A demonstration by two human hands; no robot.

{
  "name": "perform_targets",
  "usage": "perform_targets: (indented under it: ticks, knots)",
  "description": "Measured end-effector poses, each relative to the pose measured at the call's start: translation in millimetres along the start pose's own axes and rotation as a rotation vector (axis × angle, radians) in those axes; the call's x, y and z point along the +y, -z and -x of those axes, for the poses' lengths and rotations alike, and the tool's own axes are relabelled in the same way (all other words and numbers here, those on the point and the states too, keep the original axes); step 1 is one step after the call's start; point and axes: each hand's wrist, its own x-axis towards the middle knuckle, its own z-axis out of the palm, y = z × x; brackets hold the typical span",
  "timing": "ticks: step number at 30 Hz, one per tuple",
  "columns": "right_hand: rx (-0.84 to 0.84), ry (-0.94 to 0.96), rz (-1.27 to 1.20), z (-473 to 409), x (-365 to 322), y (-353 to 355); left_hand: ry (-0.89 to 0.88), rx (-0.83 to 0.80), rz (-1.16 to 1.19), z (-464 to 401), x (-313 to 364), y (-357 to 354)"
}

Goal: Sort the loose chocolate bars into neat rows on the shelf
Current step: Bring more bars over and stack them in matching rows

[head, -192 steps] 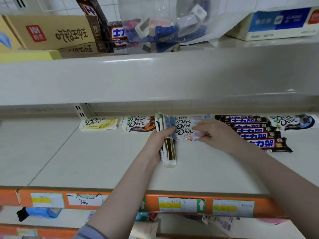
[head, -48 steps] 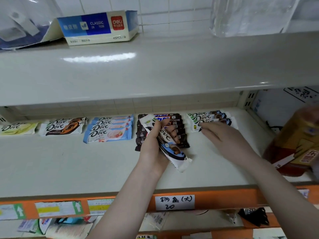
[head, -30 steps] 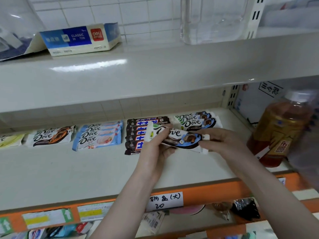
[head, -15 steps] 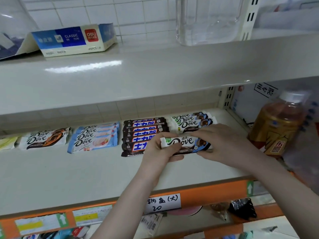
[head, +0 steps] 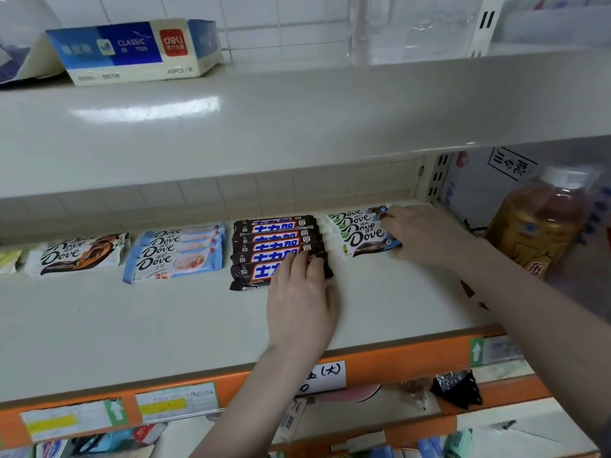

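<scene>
Left hand lay palm down on the pale grey metal shelf, forearm coming in from the near edge, fingers straight and together, holding nothing. Its fingertips rested on the right end of the nearest bar in the row of dark brown chocolate bars with blue-and-white lettering.

Right hand reached in from the right, arm nearly level with the shelf, fingers loosely extended over the right ends of the stack of white-and-dark Dove bars. Touching them, not visibly curled round any.

Both stacks sat mid-shelf toward the far wall, side by side with a narrow gap between. Further left: a row of light blue Dove bars, then a single white Dove bar with brown swirl.

Amber plastic drink bottle with white cap stood at the far right.
</scene>
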Motion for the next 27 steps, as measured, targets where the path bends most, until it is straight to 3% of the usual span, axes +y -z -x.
perform_targets:
  ticks: [4,14,27]
  knots:
    - [-0.003,-0.025,-0.069,-11.1,4.8,-9.1,0.013,-0.078,-0.084,0.6,-4.4,-8.4]
    - [0.012,-0.054,-0.200,-15.9,8.8,-19.2,0.021,-0.070,-0.091,0.2,-6.0,-14.4]
    - [0.195,-0.158,-0.377,2.5,-19.4,-48.9,0.109,-0.104,-0.267,-14.9,-19.9,-11.0]
